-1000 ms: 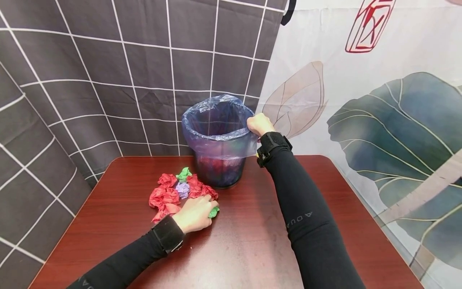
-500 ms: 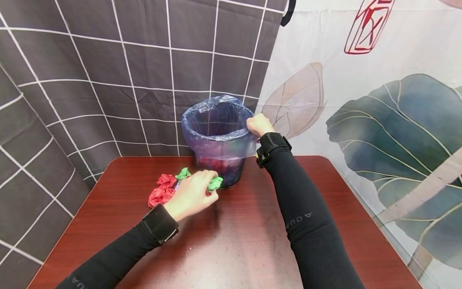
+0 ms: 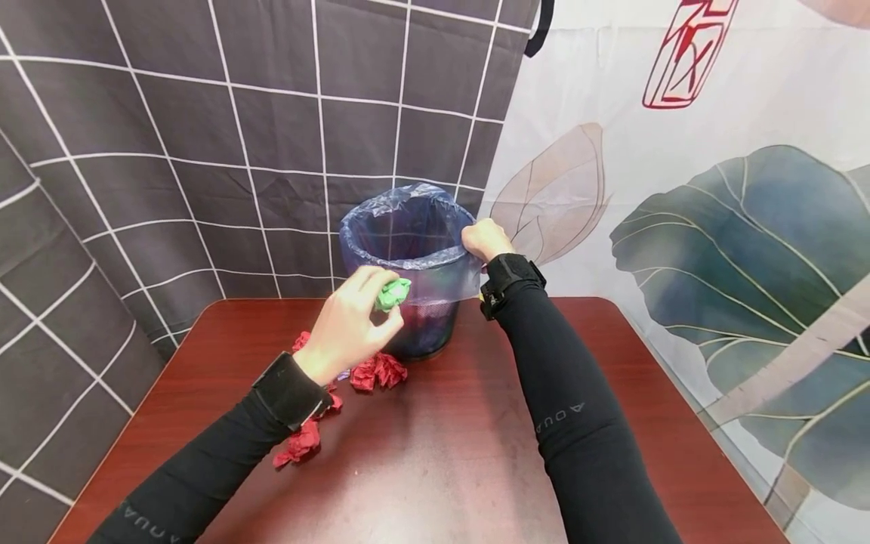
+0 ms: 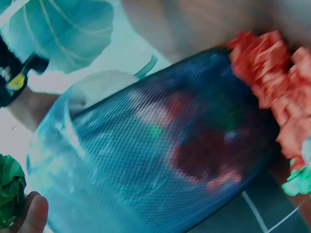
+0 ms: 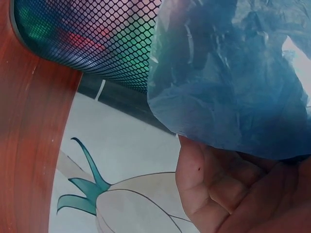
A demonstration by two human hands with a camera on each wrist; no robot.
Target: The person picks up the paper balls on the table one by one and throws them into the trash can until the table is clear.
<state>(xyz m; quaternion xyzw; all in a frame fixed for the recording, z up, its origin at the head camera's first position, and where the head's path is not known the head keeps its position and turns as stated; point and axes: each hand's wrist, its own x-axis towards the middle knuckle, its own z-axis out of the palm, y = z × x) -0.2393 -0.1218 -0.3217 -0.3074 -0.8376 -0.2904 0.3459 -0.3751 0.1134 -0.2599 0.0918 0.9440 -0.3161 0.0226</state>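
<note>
My left hand (image 3: pixel 350 321) pinches a ball of crumpled green paper (image 3: pixel 393 294) between thumb and fingers, in the air just in front of the bin's left side. The dark mesh wastebasket (image 3: pixel 424 332) stands upright, lined with a translucent blue bag (image 3: pixel 442 276) folded over its rim. At the rim's right side, my right hand (image 3: pixel 486 239) grips the edge with curled fingers. Through the mesh, red and green paper (image 4: pixel 201 155) shows inside. Crumpled red paper (image 3: pixel 390 370) lies at the bin's foot, with another red piece (image 3: pixel 299 444) nearer me. Forearm and hand hide part of the pile.
The bin stands near the far edge of a reddish-brown table (image 3: pixel 462 453). Behind it hangs a grey gridded cloth (image 3: pixel 272 128), with a white leaf-patterned cloth (image 3: pixel 571 83) to the right. A green paper piece (image 4: pixel 297 180) lies by the red ones.
My left hand has lifted the green paper ball off the table and up to the bin's front left. One red piece now lies closer to me. My right hand stays at the rim.
</note>
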